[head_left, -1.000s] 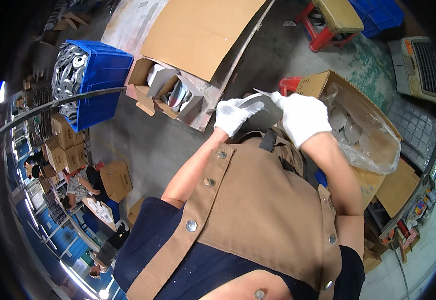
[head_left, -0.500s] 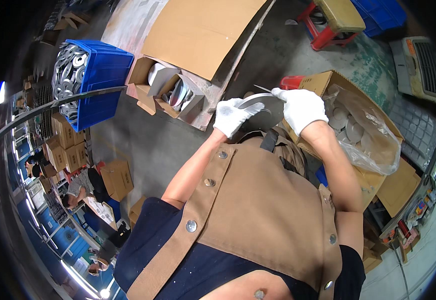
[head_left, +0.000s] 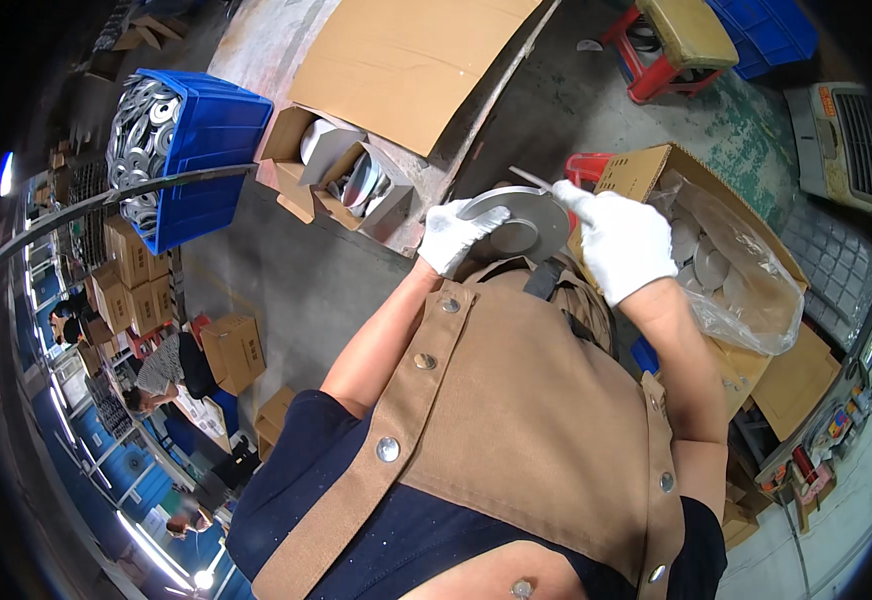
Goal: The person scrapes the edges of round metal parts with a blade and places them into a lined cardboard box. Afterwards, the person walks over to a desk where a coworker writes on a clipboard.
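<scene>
My left hand (head_left: pixel 451 238), in a white glove, grips the left rim of a round grey metal disc (head_left: pixel 548 222). A smaller round raised or sunken part shows on the disc's face; which of the two, I cannot tell. My gloved right hand (head_left: pixel 624 245) is closed on a thin, pointed grey tool (head_left: pixel 530 179), whose tip points to the upper left above the disc's far rim. Whether the tool touches the disc is unclear. Below the disc, the brown apron (head_left: pixel 536 380) covers my front.
To the right, an open carton (head_left: pixel 646 172) holds round discs in clear plastic. Small open boxes (head_left: pixel 341 190) with discs stand on a table by flat cardboard (head_left: pixel 406 60). A blue crate (head_left: pixel 216 150) of metal rings is at left, a red-legged stool (head_left: pixel 691 40) far right. People work at far left.
My right hand has drawn back to the right with the tool, showing more of it. The disc has turned so more of its face shows. My left hand keeps its hold.
</scene>
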Available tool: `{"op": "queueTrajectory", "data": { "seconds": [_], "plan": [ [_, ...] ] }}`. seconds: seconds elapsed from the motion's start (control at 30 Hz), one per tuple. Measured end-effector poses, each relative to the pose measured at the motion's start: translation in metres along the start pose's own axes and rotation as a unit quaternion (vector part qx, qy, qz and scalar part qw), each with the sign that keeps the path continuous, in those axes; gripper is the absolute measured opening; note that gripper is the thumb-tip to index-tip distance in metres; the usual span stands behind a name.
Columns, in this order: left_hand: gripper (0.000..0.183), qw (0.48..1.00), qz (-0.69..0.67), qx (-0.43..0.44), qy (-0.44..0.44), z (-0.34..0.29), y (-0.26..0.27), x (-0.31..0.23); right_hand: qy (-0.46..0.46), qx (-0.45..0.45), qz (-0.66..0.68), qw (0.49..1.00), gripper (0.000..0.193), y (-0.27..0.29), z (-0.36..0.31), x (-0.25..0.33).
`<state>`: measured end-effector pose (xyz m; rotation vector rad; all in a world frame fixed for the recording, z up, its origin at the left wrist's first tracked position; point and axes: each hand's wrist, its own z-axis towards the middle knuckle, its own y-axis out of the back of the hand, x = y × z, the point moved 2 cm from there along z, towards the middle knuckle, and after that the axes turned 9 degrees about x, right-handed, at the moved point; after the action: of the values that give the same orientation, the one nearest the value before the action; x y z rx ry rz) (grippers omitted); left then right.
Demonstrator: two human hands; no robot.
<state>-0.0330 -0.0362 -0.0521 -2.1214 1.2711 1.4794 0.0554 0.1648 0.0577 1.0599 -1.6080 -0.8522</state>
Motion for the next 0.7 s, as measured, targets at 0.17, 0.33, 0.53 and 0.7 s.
{"op": "queueTrajectory", "data": {
  "seconds": [0.17, 0.33, 0.53, 0.7],
  "plan": [
    [0.03, 0.999, -0.029, -0.035, 0.009, -0.003, -0.003, 0.004, 0.019, 0.02, -0.023, 0.999, 0.034, 0.011, -0.007, 0.027],
    [0.029, 0.998, -0.045, -0.04, -0.024, -0.005, -0.009, -0.002, 0.009, 0.038, -0.028, 0.999, 0.028, 0.002, 0.003, 0.022],
    [0.031, 0.998, 0.053, -0.035, -0.018, -0.001, -0.015, -0.002, -0.022, 0.055, -0.046, 0.997, 0.027, -0.004, 0.002, 0.022],
    [0.029, 0.992, 0.057, -0.05, -0.104, 0.0, -0.012, 0.007, -0.024, 0.058, -0.03, 0.998, 0.028, 0.007, -0.009, 0.027]
  ]
}}
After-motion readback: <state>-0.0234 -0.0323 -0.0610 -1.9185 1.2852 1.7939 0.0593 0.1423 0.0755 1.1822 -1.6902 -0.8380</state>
